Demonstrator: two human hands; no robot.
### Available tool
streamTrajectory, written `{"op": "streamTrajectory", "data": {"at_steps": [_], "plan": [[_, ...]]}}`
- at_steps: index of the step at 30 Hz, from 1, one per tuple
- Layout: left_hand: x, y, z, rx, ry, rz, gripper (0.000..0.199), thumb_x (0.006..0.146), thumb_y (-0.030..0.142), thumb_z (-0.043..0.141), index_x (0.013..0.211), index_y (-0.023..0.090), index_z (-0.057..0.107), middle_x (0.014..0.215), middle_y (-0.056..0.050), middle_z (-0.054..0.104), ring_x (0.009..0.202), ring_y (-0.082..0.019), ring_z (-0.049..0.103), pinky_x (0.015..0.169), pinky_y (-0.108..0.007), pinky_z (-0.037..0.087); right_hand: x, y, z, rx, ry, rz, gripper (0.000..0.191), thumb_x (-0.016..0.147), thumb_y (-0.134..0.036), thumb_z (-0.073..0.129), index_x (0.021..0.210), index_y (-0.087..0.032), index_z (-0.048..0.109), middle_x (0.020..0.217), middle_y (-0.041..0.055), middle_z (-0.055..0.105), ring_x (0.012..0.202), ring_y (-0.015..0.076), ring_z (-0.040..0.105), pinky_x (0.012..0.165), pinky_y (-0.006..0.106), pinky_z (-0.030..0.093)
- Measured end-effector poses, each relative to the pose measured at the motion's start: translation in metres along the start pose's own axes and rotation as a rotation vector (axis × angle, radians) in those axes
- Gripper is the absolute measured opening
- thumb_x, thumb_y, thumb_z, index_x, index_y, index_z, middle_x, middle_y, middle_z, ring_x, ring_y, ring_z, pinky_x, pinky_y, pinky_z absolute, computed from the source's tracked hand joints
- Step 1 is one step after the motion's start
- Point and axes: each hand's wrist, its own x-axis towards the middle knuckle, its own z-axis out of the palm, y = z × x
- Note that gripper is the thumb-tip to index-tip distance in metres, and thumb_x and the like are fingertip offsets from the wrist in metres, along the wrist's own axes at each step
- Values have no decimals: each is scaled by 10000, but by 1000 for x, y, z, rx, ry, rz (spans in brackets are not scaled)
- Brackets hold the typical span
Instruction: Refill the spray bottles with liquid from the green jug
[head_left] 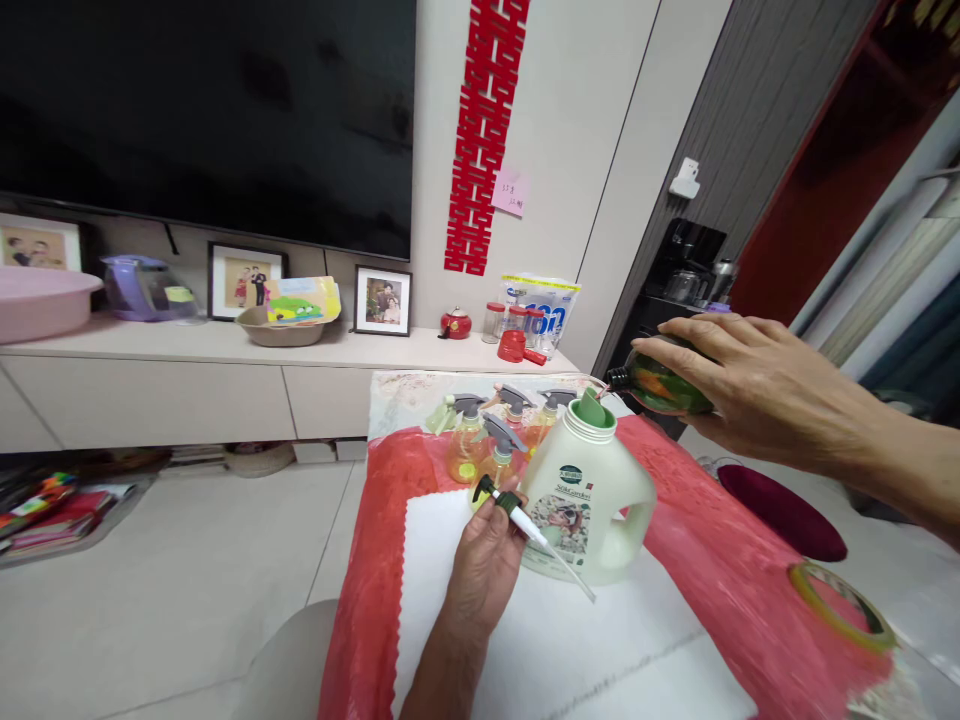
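Note:
Between its fingers my left hand point(486, 560) grips a pump dispenser point(529, 528) with a black nozzle, white body and clear dip tube hanging to the lower right. My right hand point(739, 375) is wrapped over a dark bottle point(664, 384), tipped on its side with its black neck pointing left. That neck is at the green spout of a pale green detergent jug point(592, 500), which stands uncapped and upright. A thin stream seems to run from the bottle's mouth to the spout. Several spray bottles point(466, 445) with grey trigger heads stand behind the jug.
A white cloth point(435, 600) lies on the red table cover point(367, 560). A roll of tape point(844, 605) is at the table's right edge. Behind, a TV cabinet point(360, 395) holds photo frames, a basket point(289, 328), lidded jars and a white pouch. A maroon stool point(781, 510) stands right.

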Motion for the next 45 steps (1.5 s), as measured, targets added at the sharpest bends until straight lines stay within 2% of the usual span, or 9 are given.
{"op": "streamTrajectory", "data": {"at_steps": [22,45], "plan": [[0,0,-1,-8,0,-9,420,643,260,918,1022,179,756,925,-56,735,863,-130,660,823,-236,522,5,-1,1,-6,47,-26,502,887,-259,517,1388,-259,499,1350,111,521,1145,289,511,872,405,383],[0,0,0,3,-5,-4,409,635,275,922,996,184,753,925,-50,734,867,-124,661,818,-227,526,12,-6,-2,-70,70,-85,467,926,-213,498,1389,-270,475,1362,92,521,1193,275,504,912,393,364]]}}
